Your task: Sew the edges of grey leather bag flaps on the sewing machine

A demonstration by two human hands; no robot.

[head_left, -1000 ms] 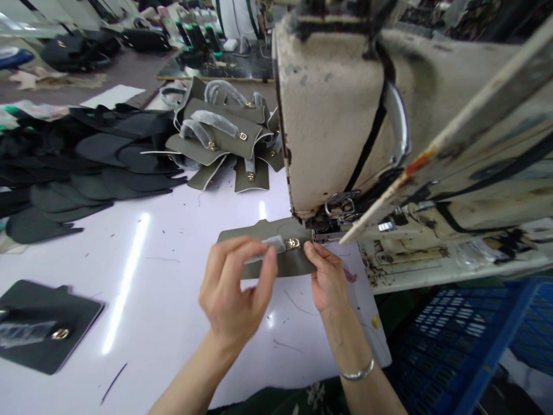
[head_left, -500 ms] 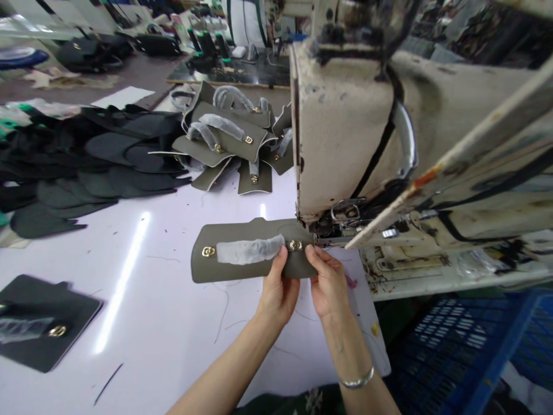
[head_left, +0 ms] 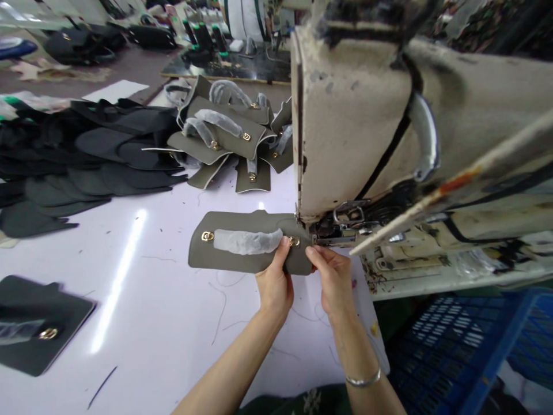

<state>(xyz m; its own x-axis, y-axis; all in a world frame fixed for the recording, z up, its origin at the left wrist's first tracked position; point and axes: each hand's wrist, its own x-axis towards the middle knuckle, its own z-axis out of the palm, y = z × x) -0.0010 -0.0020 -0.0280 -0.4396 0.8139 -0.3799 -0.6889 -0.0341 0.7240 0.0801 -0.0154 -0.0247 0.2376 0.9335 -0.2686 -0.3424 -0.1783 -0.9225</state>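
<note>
An olive-grey bag flap (head_left: 242,263) lies flat, its right end at the needle area of the sewing machine (head_left: 341,127). A handle wrapped in clear plastic (head_left: 246,242) runs along it, with a gold metal fitting at either end. My left hand (head_left: 275,288) grips the flap's near edge, thumb on top beside the right fitting, fingers hidden beneath. With thumb and fingers closed, my right hand (head_left: 332,274) pinches the flap's right end, just below the machine's presser area. A silver bangle (head_left: 363,379) circles my right wrist.
Several similar olive flaps with wrapped handles (head_left: 233,127) are heaped behind, beside piled black pieces (head_left: 86,155). Another dark flap (head_left: 38,328) lies at the left on the white tabletop (head_left: 164,334). A blue plastic basket (head_left: 444,346) stands at the lower right. Thread cones (head_left: 203,37) stand farther back.
The flap has turned slightly, its left end swinging away from me. My left hand has shifted with it; my right hand keeps its pinch at the right end. The camera view has moved a little.
</note>
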